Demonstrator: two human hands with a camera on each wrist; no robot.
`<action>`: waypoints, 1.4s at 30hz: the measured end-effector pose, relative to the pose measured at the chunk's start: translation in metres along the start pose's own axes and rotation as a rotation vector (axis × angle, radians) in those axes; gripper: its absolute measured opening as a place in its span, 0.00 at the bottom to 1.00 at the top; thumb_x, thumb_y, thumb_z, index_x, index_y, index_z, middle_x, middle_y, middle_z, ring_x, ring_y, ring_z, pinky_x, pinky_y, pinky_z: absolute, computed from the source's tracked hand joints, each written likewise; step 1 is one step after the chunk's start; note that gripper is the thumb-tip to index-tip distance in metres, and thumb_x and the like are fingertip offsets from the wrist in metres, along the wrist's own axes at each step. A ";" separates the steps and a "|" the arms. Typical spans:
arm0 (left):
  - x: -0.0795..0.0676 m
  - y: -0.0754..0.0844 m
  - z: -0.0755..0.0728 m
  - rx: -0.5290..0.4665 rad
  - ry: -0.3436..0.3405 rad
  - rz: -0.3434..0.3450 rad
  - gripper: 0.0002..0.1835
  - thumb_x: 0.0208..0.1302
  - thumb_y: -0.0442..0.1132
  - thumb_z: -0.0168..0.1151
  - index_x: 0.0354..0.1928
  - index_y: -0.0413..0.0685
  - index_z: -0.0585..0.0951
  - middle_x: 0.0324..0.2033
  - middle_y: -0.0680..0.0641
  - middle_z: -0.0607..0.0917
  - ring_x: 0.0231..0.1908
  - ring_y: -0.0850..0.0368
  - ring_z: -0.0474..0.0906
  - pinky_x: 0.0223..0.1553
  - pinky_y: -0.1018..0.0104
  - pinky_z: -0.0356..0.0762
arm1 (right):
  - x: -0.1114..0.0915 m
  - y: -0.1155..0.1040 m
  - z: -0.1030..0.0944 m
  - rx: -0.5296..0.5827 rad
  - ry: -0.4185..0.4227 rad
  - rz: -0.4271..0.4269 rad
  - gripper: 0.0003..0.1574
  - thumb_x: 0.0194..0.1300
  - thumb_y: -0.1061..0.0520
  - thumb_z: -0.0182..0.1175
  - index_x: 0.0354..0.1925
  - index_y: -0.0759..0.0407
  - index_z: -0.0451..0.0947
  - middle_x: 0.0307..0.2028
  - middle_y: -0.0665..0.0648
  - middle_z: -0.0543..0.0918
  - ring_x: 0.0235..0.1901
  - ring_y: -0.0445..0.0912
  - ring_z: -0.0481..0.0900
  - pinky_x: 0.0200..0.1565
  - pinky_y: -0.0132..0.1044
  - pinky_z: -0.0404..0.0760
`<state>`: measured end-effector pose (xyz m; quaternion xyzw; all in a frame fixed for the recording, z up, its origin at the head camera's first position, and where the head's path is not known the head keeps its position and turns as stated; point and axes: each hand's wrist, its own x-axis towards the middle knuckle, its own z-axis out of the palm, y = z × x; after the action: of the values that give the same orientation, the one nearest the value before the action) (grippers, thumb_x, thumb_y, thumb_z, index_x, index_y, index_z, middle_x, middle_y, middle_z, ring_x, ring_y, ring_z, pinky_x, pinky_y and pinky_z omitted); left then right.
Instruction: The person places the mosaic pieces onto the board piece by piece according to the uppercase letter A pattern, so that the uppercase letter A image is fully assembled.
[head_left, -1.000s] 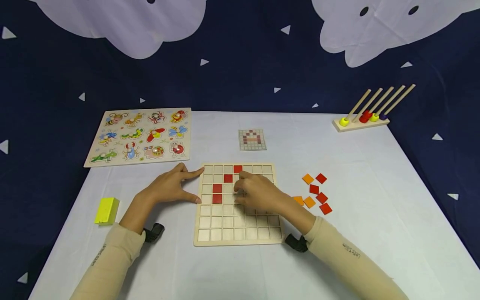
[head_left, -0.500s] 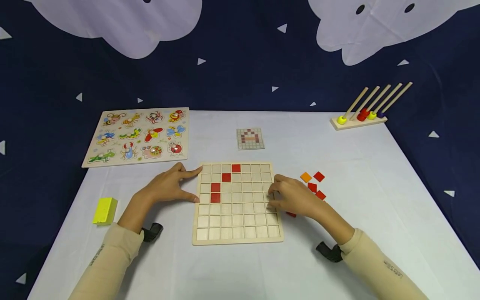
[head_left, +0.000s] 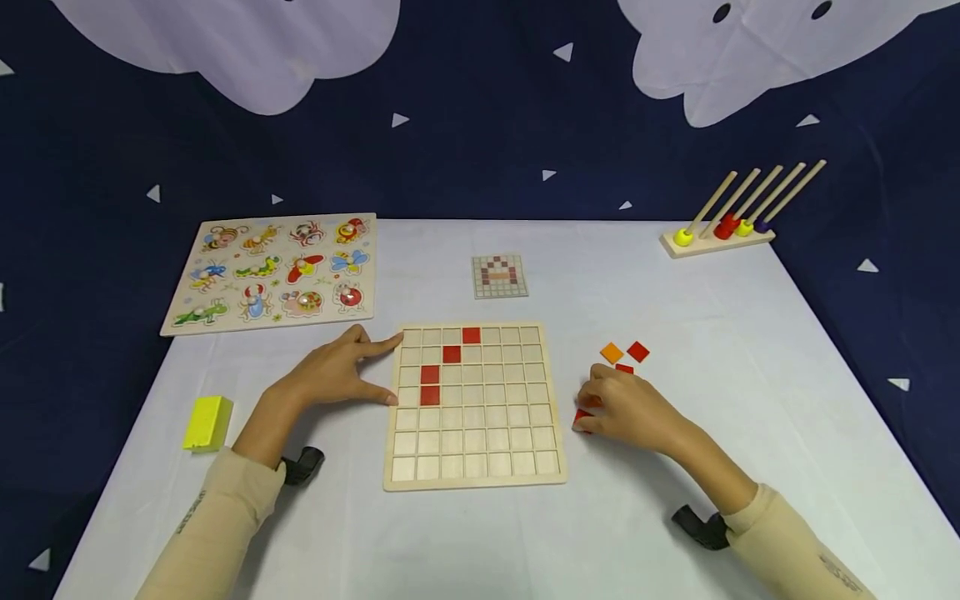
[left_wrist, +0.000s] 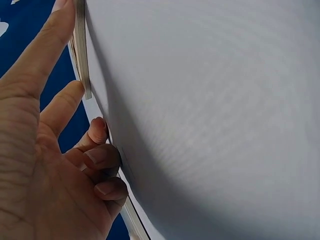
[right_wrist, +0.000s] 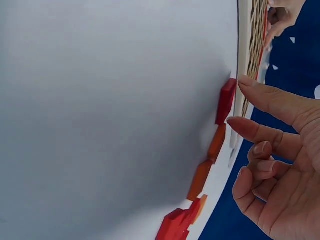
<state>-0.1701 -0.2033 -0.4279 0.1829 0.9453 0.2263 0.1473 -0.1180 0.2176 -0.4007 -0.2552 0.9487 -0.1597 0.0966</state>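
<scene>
White cloth-covered table (head_left: pixel 375 550): soft surface. A ruck under a board or piece could tip it.

Pale wooden insect puzzle board (head_left: pixel 232 292): far left, just beyond the left hand's index finger. A backward knock of that hand might shift it.

Square pale wooden grid board (head_left: pixel 480 483): flat, centre of table, four red tiles (head_left: pixel 452 354) in its upper-left cells. Braced on the left edge only; a shove from the left could slide it and unsettle the tiles.

Left hand (head_left: pixel 333 371): index and thumb stretched apart, tips against that edge, nothing gripped. Other fingers loosely bent in the left wrist view. Uneven pressure would likely twist the board.

Right hand (head_left: pixel 633 408): right of the board, thumb and index at a thin square red tile (right_wrist: pixel 226 102) on the cloth. Whether they pinch it: cannot tell. Main hazard here: a flat piece gives little edge, so fingertips might skid it away or under the board's rim.

Small square orange tile (right_wrist: pixel 216 144): close by, seemingly beside the red one. A broad grasp might drag it along or pick the wrong colour.
</scene>
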 end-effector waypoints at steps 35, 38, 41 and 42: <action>-0.002 0.004 -0.002 -0.006 -0.002 -0.014 0.55 0.39 0.66 0.78 0.72 0.61 0.67 0.39 0.47 0.70 0.30 0.56 0.65 0.32 0.64 0.66 | 0.012 -0.014 0.002 -0.024 0.156 -0.113 0.04 0.50 0.59 0.70 0.28 0.56 0.84 0.23 0.48 0.68 0.20 0.34 0.61 0.23 0.27 0.62; -0.001 0.003 -0.002 -0.006 -0.001 -0.014 0.55 0.39 0.66 0.78 0.72 0.62 0.67 0.38 0.47 0.70 0.30 0.56 0.64 0.32 0.64 0.65 | 0.017 -0.020 0.003 -0.014 0.147 -0.122 0.06 0.50 0.58 0.71 0.29 0.57 0.84 0.24 0.49 0.69 0.21 0.35 0.61 0.23 0.27 0.61; -0.001 0.003 -0.002 -0.004 -0.002 -0.016 0.55 0.39 0.67 0.78 0.72 0.62 0.67 0.38 0.48 0.70 0.30 0.56 0.64 0.32 0.64 0.65 | 0.022 -0.026 0.003 -0.002 0.132 -0.133 0.07 0.51 0.57 0.72 0.29 0.57 0.84 0.25 0.50 0.70 0.21 0.36 0.61 0.24 0.27 0.61; -0.001 0.003 -0.002 -0.004 -0.002 -0.017 0.55 0.39 0.67 0.78 0.72 0.62 0.67 0.38 0.48 0.70 0.30 0.56 0.64 0.32 0.64 0.65 | 0.024 -0.028 0.002 0.000 0.127 -0.138 0.07 0.51 0.56 0.72 0.29 0.57 0.84 0.25 0.51 0.70 0.21 0.36 0.61 0.24 0.27 0.61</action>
<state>-0.1692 -0.2021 -0.4250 0.1749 0.9463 0.2268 0.1503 -0.1245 0.1816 -0.3953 -0.3092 0.9331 -0.1818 0.0250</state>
